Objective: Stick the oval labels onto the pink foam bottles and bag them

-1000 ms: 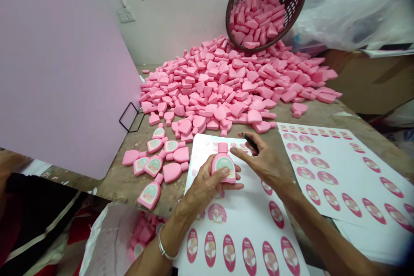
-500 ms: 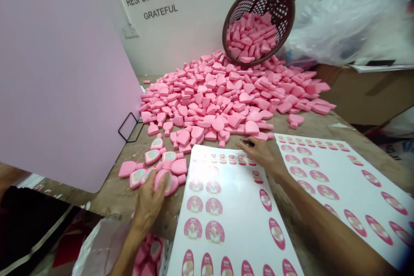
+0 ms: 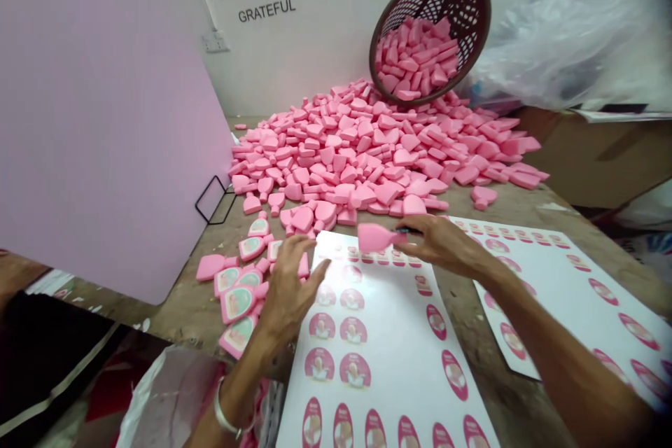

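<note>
My right hand (image 3: pixel 446 243) pinches the neck of a plain pink bottle-shaped piece (image 3: pixel 374 237) above the top of a sticker sheet (image 3: pixel 393 343). A thin dark tool (image 3: pixel 408 229) is also in its fingers; its kind is unclear. My left hand (image 3: pixel 290 287) is open, fingers apart and holding nothing, at the sheet's left edge. Left of it lie several pink pieces with oval labels (image 3: pixel 237 304), partly hidden behind that hand. Round and oval pink stickers are still on the sheet, with bare white areas between them.
A large heap of pink pieces (image 3: pixel 362 147) spreads across the table's back, below a tilted brown basket (image 3: pixel 486 21). A second sticker sheet (image 3: pixel 564 294) lies to the right. A pale panel (image 3: pixel 105 119) stands at left, and a plastic bag (image 3: pixel 162 392) sits by the front edge.
My right hand has picked up a pink piece from the heap's front edge. My left hand has let go of a labelled piece and moved right, toward the sheet.
</note>
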A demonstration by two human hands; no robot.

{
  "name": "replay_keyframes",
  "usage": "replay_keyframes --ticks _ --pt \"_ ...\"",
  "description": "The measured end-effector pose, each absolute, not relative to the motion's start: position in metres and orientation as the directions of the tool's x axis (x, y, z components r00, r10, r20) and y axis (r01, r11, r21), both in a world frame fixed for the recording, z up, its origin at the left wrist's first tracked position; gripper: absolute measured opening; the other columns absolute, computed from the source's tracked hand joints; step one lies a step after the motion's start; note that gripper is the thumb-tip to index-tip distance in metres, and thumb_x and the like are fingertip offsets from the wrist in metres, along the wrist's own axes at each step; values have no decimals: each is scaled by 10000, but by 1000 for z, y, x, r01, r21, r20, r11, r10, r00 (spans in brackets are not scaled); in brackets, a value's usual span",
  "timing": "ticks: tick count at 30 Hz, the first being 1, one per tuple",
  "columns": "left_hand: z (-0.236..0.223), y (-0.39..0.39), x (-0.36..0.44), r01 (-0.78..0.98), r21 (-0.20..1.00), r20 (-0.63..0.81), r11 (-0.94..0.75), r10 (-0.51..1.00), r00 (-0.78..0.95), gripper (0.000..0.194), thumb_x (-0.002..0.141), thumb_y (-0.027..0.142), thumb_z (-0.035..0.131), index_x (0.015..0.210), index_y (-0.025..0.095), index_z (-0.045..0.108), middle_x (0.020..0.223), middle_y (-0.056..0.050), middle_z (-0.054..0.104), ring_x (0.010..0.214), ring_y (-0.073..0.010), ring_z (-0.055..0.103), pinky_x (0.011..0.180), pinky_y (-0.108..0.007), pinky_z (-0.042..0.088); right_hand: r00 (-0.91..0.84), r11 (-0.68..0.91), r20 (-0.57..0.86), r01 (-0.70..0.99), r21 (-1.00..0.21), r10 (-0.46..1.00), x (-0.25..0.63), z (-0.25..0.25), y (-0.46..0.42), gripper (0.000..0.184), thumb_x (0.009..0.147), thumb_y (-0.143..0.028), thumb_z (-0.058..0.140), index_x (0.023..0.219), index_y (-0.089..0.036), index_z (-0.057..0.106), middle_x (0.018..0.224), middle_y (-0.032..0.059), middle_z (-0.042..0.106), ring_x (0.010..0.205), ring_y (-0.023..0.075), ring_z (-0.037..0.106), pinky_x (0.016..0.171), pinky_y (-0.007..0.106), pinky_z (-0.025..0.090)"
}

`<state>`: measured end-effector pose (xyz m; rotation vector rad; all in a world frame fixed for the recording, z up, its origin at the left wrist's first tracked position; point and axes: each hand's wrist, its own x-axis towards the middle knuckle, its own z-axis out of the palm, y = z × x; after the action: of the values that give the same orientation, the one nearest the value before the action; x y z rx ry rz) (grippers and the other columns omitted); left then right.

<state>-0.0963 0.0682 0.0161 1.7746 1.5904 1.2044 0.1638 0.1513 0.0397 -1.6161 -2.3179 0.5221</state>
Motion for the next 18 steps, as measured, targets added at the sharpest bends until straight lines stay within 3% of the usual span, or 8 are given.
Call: replay_keyframes --ticks 3,6,8,12,16,18 --pt "23 71 -74 286 957 -39 -55 949 313 359 783 429 647 1054 193 645 1153 -102 630 1071 -256 591 890 -360 480 -691 543 -10 576 -611 722 171 60 123 294 797 -419 619 1007 -227 695 973 35 702 845 185 627 734 264 454" --pt "19 60 -60 130 958 -282 255 772 570 357 802 471 615 977 164 662 932 -89 706 838 -223 672 727 -297 513 -736 503 8 456 -734 677 165 51 111 330 774 -447 660 1019 -226 678 1008 28 687 895 182 618 784 268 460" --pt "13 49 -58 38 933 -331 359 810 483 387 827 494 581 991 149 642 907 -101 713 732 -195 683 658 -265 511 -652 421 28 457 -783 758 160 31 112 373 795 -485 626 1057 -220 645 1029 34 676 899 183 613 780 276 464" --pt "2 36 -65 -28 942 -330 334 938 104 449 849 562 519 960 141 625 841 -109 713 634 -172 669 598 -247 509 -302 229 39 629 -743 953 161 -13 114 379 909 -506 399 992 -207 617 890 46 681 785 186 616 705 302 456" --pt "4 33 -65 -52 934 -351 353 935 48 395 834 539 556 917 160 632 822 -93 714 681 -198 690 618 -269 534 128 -100 26 873 -477 991 180 -33 89 494 794 -608 522 1059 -200 607 959 114 693 855 285 639 669 356 436" --pt "5 33 -59 -60 923 -379 380 925 40 364 807 524 600 904 174 633 857 -87 719 699 -202 697 624 -273 544 206 -202 -26 913 -354 978 189 -34 69 510 773 -639 526 1018 -204 628 958 130 698 852 319 645 643 370 418"
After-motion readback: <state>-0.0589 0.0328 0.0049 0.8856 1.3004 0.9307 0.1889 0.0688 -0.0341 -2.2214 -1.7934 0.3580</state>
